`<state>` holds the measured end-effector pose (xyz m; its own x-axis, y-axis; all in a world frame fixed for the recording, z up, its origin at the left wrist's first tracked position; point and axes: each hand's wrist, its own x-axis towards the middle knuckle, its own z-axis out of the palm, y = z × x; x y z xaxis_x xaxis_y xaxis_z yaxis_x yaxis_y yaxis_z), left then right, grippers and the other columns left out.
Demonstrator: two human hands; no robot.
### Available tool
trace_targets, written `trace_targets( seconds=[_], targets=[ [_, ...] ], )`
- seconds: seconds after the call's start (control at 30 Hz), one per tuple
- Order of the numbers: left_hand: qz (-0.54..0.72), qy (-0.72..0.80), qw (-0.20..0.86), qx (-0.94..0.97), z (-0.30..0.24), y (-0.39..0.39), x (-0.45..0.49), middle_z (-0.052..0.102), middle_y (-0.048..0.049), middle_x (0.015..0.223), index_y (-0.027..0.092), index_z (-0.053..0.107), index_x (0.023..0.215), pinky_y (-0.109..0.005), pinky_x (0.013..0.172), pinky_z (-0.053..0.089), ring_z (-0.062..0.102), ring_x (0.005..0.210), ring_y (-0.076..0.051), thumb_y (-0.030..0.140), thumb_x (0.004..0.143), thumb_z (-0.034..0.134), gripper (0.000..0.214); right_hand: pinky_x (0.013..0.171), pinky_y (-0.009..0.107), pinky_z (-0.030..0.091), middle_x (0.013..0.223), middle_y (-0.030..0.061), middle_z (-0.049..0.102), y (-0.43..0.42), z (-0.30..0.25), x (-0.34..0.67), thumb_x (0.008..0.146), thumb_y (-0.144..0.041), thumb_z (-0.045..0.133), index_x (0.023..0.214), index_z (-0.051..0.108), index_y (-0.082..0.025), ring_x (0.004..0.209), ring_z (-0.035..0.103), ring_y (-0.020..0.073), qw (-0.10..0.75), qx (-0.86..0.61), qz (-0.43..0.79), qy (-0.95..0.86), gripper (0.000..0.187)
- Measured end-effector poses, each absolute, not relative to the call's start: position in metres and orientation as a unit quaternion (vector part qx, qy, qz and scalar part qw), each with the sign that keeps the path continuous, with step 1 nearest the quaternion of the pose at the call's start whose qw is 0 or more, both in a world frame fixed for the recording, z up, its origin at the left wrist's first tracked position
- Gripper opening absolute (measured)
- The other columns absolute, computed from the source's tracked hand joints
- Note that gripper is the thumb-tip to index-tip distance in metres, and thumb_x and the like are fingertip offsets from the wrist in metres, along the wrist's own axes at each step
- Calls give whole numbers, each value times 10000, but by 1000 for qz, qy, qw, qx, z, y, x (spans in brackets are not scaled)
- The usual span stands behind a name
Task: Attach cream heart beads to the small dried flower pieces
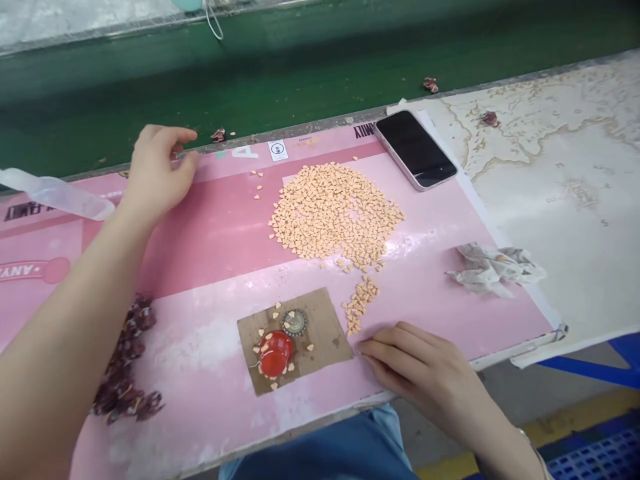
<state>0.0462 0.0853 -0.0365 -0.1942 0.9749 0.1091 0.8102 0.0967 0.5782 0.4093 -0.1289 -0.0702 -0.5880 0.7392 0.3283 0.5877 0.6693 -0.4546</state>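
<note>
My left hand [163, 167] reaches to the far edge of the pink mat [200, 247], beside the green belt. Its thumb and forefinger are apart; a bit of dark red shows behind them, and I cannot tell what it is. My right hand [425, 367] rests at the near edge, fingers bent and pressed together; whatever they may hold is hidden. Its fingertips lie by a trail of small peach heart-shaped pieces [360, 303], below a larger pile [333, 213]. Left of it, a cardboard piece [325, 333] bears a red cap-like item [275, 355] and a metal bottle cap [294, 323].
Dark red crumpled clusters [127, 367] lie under my left forearm. A phone [416, 150] and crumpled tissue [495, 268] are on the right. A translucent plastic bottle-like item [60, 195] lies far left. The green belt [310, 73] carries small dark red bits [430, 85].
</note>
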Motion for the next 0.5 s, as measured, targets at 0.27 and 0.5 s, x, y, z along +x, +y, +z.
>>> trace_targets(
  seconds=[0.27, 0.5],
  targets=[
    [259, 697, 153, 651, -32, 83, 48, 728, -43, 1401, 131, 702, 1353, -447, 1344, 364, 602, 1385, -214, 334, 1091, 600, 346, 595, 265, 556, 855, 42, 792, -131, -66, 408, 1167, -151, 424, 1016, 720, -185, 694, 713, 142, 207, -372, 91, -900, 334],
    [284, 666, 210, 657, -41, 165, 98, 648, -124, 1453, 134, 675, 1372, -493, 1140, 591, 697, 1263, -272, 494, 1051, 680, 482, 577, 263, 543, 795, 28, 750, -138, -69, 407, 1153, -129, 410, 975, 711, -181, 659, 697, 142, 207, -392, 76, -893, 353]
  ],
)
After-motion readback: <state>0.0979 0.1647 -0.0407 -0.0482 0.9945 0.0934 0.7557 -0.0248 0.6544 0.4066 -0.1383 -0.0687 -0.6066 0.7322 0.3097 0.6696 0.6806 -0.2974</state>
